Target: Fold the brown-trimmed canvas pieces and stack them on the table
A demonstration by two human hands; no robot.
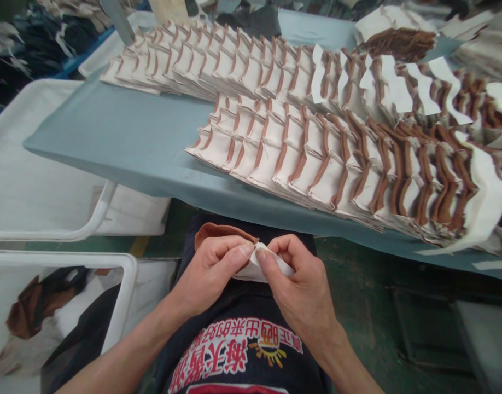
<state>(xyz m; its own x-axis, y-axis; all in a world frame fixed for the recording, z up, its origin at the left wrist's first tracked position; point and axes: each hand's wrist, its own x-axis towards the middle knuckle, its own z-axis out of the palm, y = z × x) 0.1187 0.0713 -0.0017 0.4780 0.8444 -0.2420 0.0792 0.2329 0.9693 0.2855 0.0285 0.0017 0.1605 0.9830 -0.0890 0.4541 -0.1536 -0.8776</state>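
Note:
Over my lap, my left hand (212, 268) and my right hand (302, 284) meet on one small fabric piece (263, 264). The piece is white on the side facing me, with a brown fabric part (218, 230) showing behind my left fingers. Both hands pinch its white edge between thumb and forefinger. Most of the piece is hidden under my fingers. Just beyond my hands is the near edge of a grey-blue table (123, 137).
Long overlapping rows of white pieces with brown trim (316, 158) cover the right and far part of the table. A second row (218, 65) lies farther back. White bins (50, 175) stand at my left; the near bin (128, 284) holds brown and dark cloth (33, 306).

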